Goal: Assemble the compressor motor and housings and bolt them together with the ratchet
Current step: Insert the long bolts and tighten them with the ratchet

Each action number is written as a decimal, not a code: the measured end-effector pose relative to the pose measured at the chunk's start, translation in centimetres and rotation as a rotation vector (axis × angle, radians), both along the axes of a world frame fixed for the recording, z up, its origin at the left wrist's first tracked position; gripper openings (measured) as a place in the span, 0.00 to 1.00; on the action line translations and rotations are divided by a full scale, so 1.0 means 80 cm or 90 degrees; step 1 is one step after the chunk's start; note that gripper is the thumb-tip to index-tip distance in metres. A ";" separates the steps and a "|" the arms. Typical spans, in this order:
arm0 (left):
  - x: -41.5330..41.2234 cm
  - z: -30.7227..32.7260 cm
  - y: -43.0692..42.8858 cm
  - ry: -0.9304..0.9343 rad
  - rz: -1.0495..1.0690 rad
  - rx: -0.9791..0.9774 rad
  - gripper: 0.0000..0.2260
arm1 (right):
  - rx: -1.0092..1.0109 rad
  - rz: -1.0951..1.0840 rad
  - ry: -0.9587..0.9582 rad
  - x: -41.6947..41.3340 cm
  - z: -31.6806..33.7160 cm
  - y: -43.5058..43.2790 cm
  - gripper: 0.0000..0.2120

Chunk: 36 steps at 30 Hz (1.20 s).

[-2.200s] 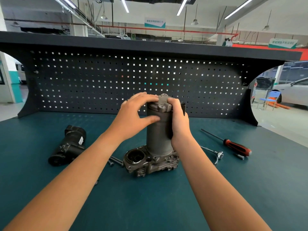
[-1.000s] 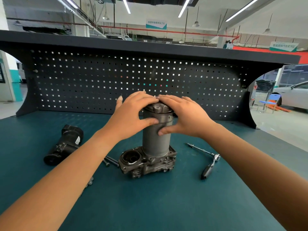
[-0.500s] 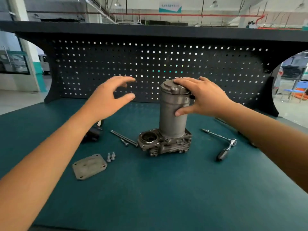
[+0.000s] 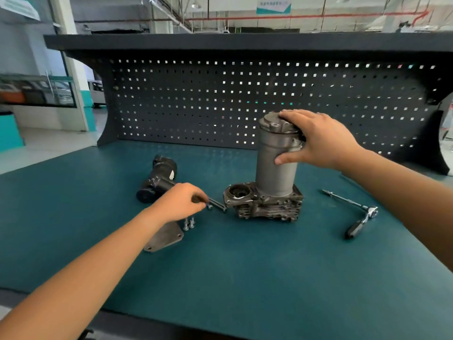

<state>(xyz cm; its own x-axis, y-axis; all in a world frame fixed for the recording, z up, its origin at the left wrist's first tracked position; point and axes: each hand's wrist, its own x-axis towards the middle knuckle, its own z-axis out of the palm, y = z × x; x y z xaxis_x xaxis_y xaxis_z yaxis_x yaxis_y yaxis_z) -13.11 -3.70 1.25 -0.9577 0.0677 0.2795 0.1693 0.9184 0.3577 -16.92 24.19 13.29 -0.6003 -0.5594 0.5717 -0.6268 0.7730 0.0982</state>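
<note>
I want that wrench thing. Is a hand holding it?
No, the ratchet lies on the mat, away from the left hand and the right hand.

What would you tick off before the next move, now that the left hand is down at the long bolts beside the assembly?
1. Cylindrical housing stands upright on the base casting: ok.
2. Right hand steadies it, with fingers over the cap and thumb on the side: ok.
3. Left hand has a grip on one of the long bolts: cannot tell. The fingers curl at the bolts' near end and hide the contact.
4. Housing seated flush on the base casting all round: cannot tell, as the far side is hidden.
5. Ratchet free and at hand: ok. It lies untouched to the right of the base casting.
6. Black motor fitted: not ok. It lies on its side, apart from the assembly.
</note>
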 end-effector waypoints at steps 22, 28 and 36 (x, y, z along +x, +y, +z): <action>-0.046 -0.028 0.025 0.087 -0.053 -0.244 0.13 | -0.045 0.026 -0.014 -0.005 -0.004 0.001 0.45; -0.051 -0.028 0.031 0.151 -0.061 -0.247 0.10 | -0.040 0.031 -0.014 -0.005 -0.003 0.002 0.45; -0.040 -0.014 0.003 0.210 -0.094 0.046 0.04 | -0.019 0.036 0.001 -0.009 -0.003 0.003 0.44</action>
